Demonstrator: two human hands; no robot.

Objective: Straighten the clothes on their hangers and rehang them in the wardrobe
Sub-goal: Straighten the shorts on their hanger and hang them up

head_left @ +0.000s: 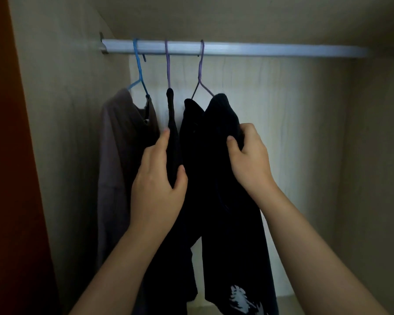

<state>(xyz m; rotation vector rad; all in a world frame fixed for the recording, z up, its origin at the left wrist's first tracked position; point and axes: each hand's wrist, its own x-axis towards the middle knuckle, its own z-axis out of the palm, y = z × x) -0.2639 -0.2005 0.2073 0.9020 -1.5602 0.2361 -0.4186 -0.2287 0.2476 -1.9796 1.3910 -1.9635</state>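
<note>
black limp cloth: left hand (159,178) clasps the narrow garment (171,114), right hand (248,160) bunches the wider garment (214,178).

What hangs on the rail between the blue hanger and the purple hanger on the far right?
In the head view, another purple hanger carrying a narrow dark garment, which the left hand grips.
</note>
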